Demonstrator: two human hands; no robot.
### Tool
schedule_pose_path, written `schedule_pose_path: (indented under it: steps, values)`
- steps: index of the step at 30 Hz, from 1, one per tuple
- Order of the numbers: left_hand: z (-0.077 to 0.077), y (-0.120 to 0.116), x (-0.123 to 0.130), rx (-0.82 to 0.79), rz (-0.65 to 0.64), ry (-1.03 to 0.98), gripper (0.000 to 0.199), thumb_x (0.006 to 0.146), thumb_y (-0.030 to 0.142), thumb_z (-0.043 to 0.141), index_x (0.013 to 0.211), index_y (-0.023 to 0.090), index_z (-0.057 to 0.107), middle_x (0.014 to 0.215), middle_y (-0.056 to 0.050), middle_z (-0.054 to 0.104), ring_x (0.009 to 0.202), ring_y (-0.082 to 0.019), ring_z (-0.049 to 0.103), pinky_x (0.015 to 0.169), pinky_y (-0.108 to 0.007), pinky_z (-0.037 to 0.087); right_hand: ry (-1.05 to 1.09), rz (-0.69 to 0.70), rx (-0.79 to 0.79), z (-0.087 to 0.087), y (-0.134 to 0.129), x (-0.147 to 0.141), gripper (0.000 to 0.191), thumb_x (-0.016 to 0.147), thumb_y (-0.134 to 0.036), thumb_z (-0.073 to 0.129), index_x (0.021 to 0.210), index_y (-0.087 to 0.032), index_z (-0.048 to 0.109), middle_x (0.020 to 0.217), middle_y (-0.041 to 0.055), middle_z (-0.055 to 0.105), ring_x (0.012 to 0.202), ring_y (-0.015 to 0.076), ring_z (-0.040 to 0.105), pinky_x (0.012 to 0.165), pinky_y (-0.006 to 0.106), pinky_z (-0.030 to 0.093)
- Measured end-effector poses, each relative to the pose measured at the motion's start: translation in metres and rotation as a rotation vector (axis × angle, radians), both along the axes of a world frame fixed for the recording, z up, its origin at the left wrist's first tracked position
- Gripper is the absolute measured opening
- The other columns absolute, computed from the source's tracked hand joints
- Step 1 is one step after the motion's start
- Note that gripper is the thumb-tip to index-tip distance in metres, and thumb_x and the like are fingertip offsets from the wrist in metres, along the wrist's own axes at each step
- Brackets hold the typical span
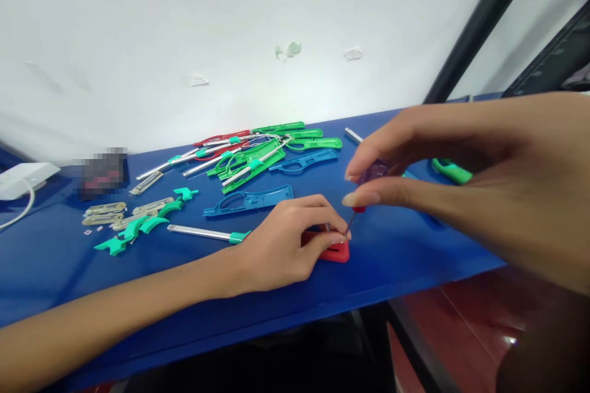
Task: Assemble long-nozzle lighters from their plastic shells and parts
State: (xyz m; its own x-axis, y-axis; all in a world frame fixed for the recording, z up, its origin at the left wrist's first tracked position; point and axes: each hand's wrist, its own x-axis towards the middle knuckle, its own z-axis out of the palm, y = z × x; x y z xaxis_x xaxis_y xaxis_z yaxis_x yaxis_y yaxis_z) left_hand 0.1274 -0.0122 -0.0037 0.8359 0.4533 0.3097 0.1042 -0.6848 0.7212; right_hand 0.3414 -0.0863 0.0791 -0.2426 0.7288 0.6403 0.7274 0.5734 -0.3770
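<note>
My left hand [286, 239] presses a red lighter body [338, 252] flat against the table near its front edge, with fingertips and thumb at its right end. Between the thumb and fingers of my right hand [470, 178] is a small screwdriver [377, 171] with a purple handle and red collar. Its thin shaft slants down to the red piece, right beside my left fingertips; the tip's exact contact point is hidden. A metal tube [198, 231] with a green collar sticks out to the left from behind my left hand. A blue lighter casing half [258, 198] lies just behind that hand.
Green lighter casings [255, 166], red ones and metal tubes lie piled toward the wall. At left are green triggers [133, 228] and pale plastic fuel tanks [105, 212]. A white box with a cable [27, 178] stands far left. A black metal frame [479, 31] rises at right.
</note>
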Motion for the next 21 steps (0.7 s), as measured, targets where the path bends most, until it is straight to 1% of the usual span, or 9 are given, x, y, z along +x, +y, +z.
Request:
schedule_pose_path:
  steps: [2, 5, 7, 10, 12, 13, 14, 16, 21]
  values:
    - [0.001, -0.001, 0.0, -0.004, 0.007, 0.01, 0.014, 0.1, 0.013, 0.061, 0.096, 0.017, 0.074, 0.108, -0.006, 0.077, 0.093, -0.016, 0.07, 0.088, -0.029, 0.055, -0.089, -0.051, 0.038, 0.005, 0.003, 0.003, 0.016, 0.09, -0.048, 0.083, 0.081, -0.038, 0.074, 0.068, -0.0059, 0.073, 0.053, 0.0142, 0.067, 0.042, 0.027, 0.054]
    - [0.001, -0.002, 0.0, -0.024, 0.014, 0.007, 0.01, 0.101, 0.019, 0.065, 0.095, 0.018, 0.073, 0.101, -0.005, 0.076, 0.088, -0.016, 0.07, 0.085, -0.03, 0.056, -0.101, -0.152, 0.022, 0.003, 0.003, 0.002, 0.028, 0.087, -0.055, 0.084, 0.076, -0.034, 0.069, 0.062, -0.0055, 0.069, 0.045, 0.0144, 0.061, 0.034, 0.029, 0.044]
    - [0.0, -0.001, 0.0, -0.037, 0.017, 0.002, 0.011, 0.102, 0.022, 0.065, 0.095, 0.019, 0.074, 0.1, -0.004, 0.076, 0.088, -0.016, 0.071, 0.085, -0.029, 0.057, -0.102, -0.136, 0.004, 0.0, 0.002, 0.0, 0.03, 0.091, -0.058, 0.079, 0.077, -0.032, 0.07, 0.06, -0.0062, 0.069, 0.041, 0.0125, 0.057, 0.034, 0.028, 0.041]
    - [-0.001, -0.001, 0.0, -0.072, 0.01, -0.002, 0.015, 0.104, 0.022, 0.063, 0.096, 0.018, 0.075, 0.103, -0.005, 0.075, 0.09, -0.016, 0.072, 0.082, -0.027, 0.059, -0.131, -0.019, -0.035, -0.002, -0.001, 0.002, 0.024, 0.102, -0.055, 0.066, 0.106, -0.037, 0.081, 0.075, -0.0068, 0.078, 0.047, 0.0119, 0.064, 0.04, 0.026, 0.046]
    - [-0.001, -0.001, -0.001, -0.103, 0.006, 0.0, 0.016, 0.104, 0.021, 0.062, 0.096, 0.018, 0.076, 0.103, -0.005, 0.073, 0.087, -0.015, 0.072, 0.079, -0.024, 0.059, -0.123, 0.021, -0.05, -0.002, -0.002, 0.005, 0.026, 0.107, -0.049, 0.06, 0.125, -0.041, 0.077, 0.092, -0.0068, 0.082, 0.065, 0.0149, 0.076, 0.05, 0.025, 0.053]
    - [-0.001, -0.002, -0.001, -0.114, 0.006, 0.001, 0.017, 0.104, 0.019, 0.062, 0.095, 0.017, 0.077, 0.103, -0.005, 0.072, 0.085, -0.014, 0.071, 0.077, -0.023, 0.058, -0.116, 0.02, -0.047, -0.002, -0.003, 0.006, 0.026, 0.108, -0.046, 0.059, 0.126, -0.042, 0.077, 0.097, -0.0073, 0.083, 0.074, 0.0158, 0.078, 0.055, 0.025, 0.055]
    - [0.0, -0.002, -0.001, -0.12, 0.007, 0.003, 0.017, 0.103, 0.019, 0.062, 0.095, 0.017, 0.077, 0.103, -0.005, 0.072, 0.085, -0.013, 0.071, 0.078, -0.023, 0.058, -0.112, 0.006, -0.034, -0.002, -0.003, 0.007, 0.023, 0.107, -0.045, 0.06, 0.121, -0.042, 0.078, 0.097, -0.0082, 0.082, 0.076, 0.0154, 0.078, 0.058, 0.024, 0.056]
    - [0.0, -0.003, -0.001, -0.111, 0.012, 0.003, 0.017, 0.103, 0.017, 0.062, 0.093, 0.017, 0.076, 0.103, -0.005, 0.072, 0.086, -0.013, 0.071, 0.08, -0.024, 0.058, -0.109, -0.054, 0.001, -0.001, -0.003, 0.005, 0.017, 0.104, -0.048, 0.066, 0.107, -0.039, 0.08, 0.089, -0.008, 0.081, 0.067, 0.0133, 0.073, 0.057, 0.024, 0.054]
    - [0.001, -0.003, 0.0, -0.049, 0.017, -0.005, 0.013, 0.101, 0.019, 0.063, 0.093, 0.017, 0.073, 0.098, -0.005, 0.075, 0.089, -0.016, 0.069, 0.084, -0.029, 0.056, -0.054, -0.186, 0.035, -0.003, -0.003, -0.01, 0.041, 0.092, -0.063, 0.075, 0.075, -0.027, 0.064, 0.065, -0.0032, 0.066, 0.044, 0.0111, 0.05, 0.039, 0.03, 0.035]
